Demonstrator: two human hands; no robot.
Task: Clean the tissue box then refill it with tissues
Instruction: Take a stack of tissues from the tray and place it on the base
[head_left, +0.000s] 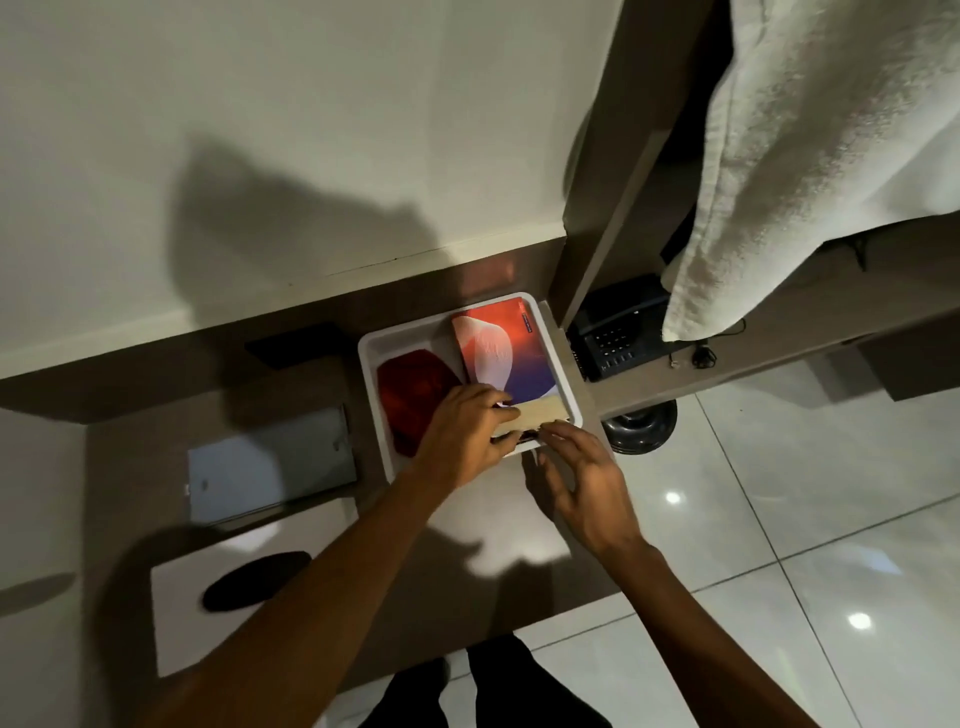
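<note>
1. Wall (260, 104) ahead of me: plain off-white, crossed by dark shadows.
2. Desk (130, 384): brown wood.
3. Floor (831, 519): glossy pale tiles (bright lamp glints).
4. Towel (810, 156): white, hanging upper right.
5. Telephone (613, 332): dark.

two bare forearms, no sleeves, left hand (462, 436), right hand (582, 478), no rings or watch visible, dark trousers (488, 691) below desk (415, 597) edge

Near end of the red-and-blue printed tissue pack (501, 353) hidden under both hands, white hanging towel (810, 156) covering the dark desk telephone's (618, 332) far corner — print unreadable
</note>
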